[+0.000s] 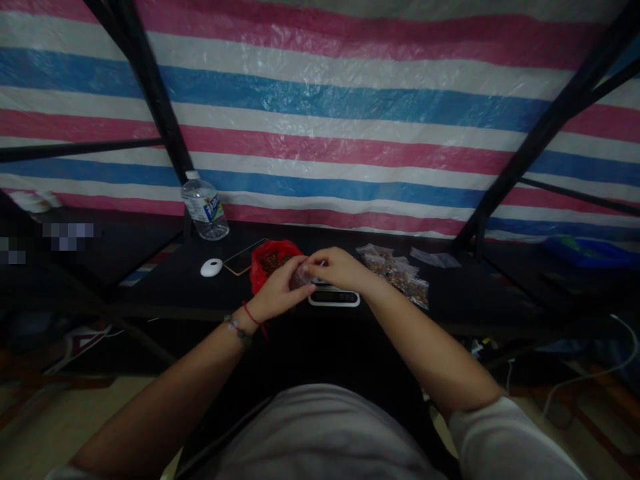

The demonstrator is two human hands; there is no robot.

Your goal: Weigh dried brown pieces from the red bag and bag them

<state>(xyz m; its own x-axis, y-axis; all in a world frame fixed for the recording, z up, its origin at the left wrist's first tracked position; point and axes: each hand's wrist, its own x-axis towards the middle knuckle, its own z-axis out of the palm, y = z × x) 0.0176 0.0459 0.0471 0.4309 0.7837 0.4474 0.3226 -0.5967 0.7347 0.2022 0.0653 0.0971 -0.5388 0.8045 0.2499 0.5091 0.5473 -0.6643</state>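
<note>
- At far left a water bottle (205, 207), white mouse (211, 267) and phone (245, 257) lie on the dark tabletop (165, 280); we leave them be
- Our left hand (277, 290), beside the red bag (270, 261), curls its fingers around a small clear packet (300, 275); it looks brownish, contents blurred
- Our right hand (337, 267) pinches the packet's top above the scale (334, 297); we judge sealing is underway, needing a steady press
- Filled packets (400, 275) lie rightward

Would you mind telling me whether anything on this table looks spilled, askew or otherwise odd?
Nothing stands out. Both hands, left hand and right hand, hold a small packet above the scale; the filled packets lie in a loose heap, unspilled.
</note>
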